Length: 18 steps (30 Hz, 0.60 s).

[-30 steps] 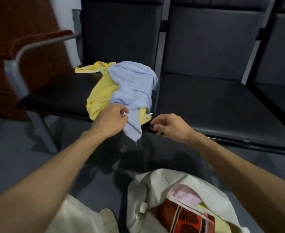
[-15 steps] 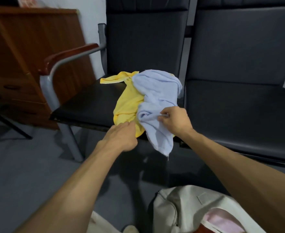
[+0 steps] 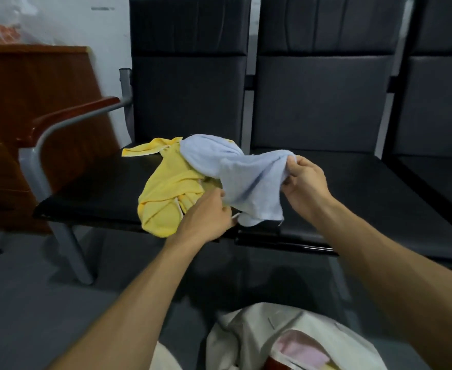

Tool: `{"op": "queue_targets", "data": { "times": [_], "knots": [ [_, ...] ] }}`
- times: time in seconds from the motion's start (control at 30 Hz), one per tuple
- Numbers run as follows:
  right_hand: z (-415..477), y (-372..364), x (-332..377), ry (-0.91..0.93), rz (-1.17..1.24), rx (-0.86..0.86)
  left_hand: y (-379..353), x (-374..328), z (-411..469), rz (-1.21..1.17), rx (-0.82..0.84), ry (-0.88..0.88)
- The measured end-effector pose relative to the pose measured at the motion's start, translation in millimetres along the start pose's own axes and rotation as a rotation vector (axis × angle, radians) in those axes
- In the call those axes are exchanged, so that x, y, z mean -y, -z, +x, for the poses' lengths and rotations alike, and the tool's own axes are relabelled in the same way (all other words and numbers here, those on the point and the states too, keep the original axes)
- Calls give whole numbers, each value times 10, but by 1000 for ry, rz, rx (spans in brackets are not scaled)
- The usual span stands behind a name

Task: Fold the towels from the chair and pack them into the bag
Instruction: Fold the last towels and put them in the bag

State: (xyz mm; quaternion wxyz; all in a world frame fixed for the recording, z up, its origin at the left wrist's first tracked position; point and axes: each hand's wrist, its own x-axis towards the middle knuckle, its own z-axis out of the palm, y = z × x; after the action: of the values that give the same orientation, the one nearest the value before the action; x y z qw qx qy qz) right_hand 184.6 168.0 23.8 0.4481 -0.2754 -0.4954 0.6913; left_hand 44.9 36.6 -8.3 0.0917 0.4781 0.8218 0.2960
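A light blue towel (image 3: 235, 172) lies crumpled over a yellow towel (image 3: 166, 190) on the left black chair seat (image 3: 94, 188). My right hand (image 3: 303, 182) pinches a raised edge of the blue towel and holds it up to the right. My left hand (image 3: 206, 217) grips the blue towel's lower edge at the seat's front, beside the yellow towel. A cream cloth bag (image 3: 272, 332) stands open on the floor below, with a pink towel (image 3: 304, 351) inside it.
The row of black chairs continues right (image 3: 352, 182). A grey metal armrest with a red-brown wooden top (image 3: 67, 118) bounds the left seat. A wooden cabinet (image 3: 27, 108) stands at the far left. Grey floor lies in front of the chairs.
My right hand has lifted a part of the blue towel up and to the right. My left hand has shifted onto the blue towel's lower edge. The view has risen.
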Motion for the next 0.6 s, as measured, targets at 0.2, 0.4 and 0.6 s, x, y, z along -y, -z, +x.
{"op": "queue_targets", "data": {
  "times": [0.2, 0.4, 0.6],
  "knots": [
    [-128, 548, 440, -51, 202, -206, -254, -476, 68, -256, 0, 37],
    [-276, 1236, 269, -12, -335, -225, -635, -690, 173, -413, 108, 170],
    [-305, 1700, 245, 3, -1319, 164, -977, -767, 296, -474, 79, 280]
  ]
}}
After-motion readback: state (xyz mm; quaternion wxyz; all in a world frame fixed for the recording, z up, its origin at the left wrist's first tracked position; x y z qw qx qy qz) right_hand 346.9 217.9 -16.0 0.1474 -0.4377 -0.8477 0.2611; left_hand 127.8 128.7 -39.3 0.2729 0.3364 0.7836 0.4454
